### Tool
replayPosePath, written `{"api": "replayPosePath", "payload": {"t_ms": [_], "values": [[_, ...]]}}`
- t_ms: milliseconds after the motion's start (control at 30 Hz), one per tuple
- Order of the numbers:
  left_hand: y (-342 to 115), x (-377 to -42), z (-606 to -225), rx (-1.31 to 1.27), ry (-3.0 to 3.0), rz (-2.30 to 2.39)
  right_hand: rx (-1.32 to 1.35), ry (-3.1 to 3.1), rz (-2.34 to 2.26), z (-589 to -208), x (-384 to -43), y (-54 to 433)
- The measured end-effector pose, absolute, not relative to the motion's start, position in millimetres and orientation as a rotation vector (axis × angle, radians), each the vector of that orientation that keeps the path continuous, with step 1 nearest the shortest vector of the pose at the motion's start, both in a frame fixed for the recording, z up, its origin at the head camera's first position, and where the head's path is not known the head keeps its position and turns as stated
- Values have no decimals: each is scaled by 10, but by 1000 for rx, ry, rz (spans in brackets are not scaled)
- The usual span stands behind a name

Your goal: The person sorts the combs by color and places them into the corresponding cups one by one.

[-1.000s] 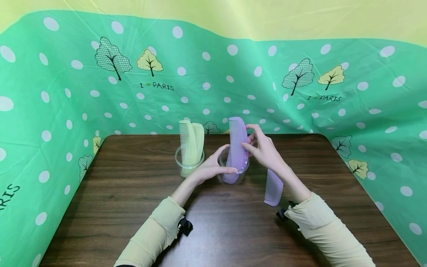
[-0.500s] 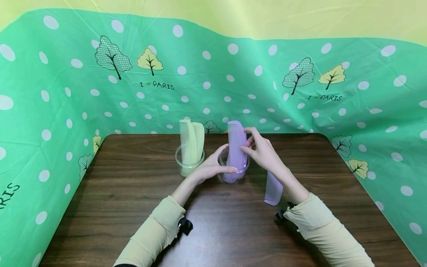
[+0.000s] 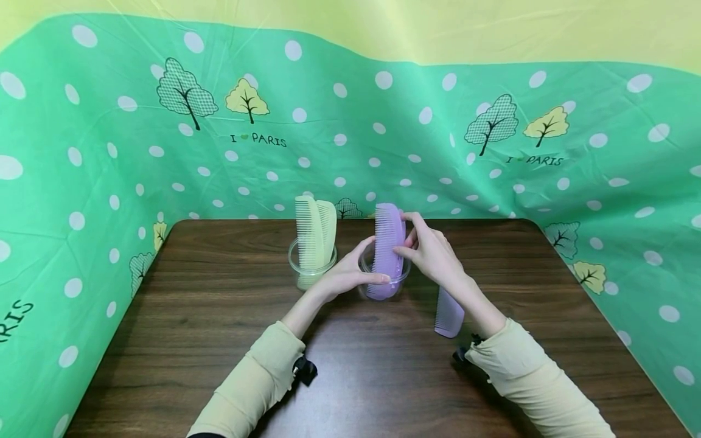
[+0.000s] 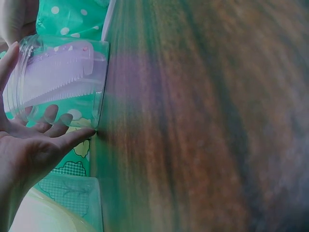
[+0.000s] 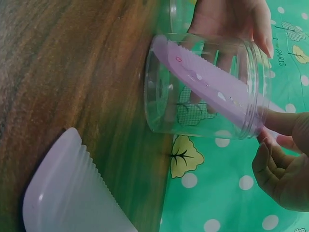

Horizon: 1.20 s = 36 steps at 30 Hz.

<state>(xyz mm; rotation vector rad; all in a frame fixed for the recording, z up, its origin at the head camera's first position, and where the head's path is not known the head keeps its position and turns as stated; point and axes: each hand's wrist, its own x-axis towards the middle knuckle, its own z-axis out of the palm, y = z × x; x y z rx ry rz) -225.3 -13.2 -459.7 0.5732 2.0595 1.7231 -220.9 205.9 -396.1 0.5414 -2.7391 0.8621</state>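
Note:
My left hand holds a clear round jar, thumb across its front near the rim and fingers behind it. Two purple combs stand leaning in this jar, their lower ends near its base. With thumb and fingers my right hand pinches the front purple comb by its smooth back edge, above the rim. Its teeth face left in the head view. Below my right wrist another purple comb lies on the table, partly hidden by the forearm.
To the left of my left hand stands a second clear jar with two pale green combs upright in it. The dark wooden table ends at a green dotted cloth behind.
The front purple comb has sunk lower in the jar, and my right hand has come down slightly with it. My left hand stays around the jar.

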Motion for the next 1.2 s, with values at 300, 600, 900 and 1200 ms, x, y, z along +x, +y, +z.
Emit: {"api": "replayPosePath", "payload": {"t_ms": [300,600,900,1200], "values": [[-125,-2258,-4607,600,2025,1756,541,-2737,838,-4014,-2197,2068],[-126,-2263,-4617,598,2048,1741,527,-2701,831,-4004,-2155,2138],[-128,-2262,-4621,581,2078,1721,503,-2676,849,-3982,-2111,2251],[-119,-2263,-4617,586,2047,1740,473,-2662,853,-3974,-2092,2351]]}}
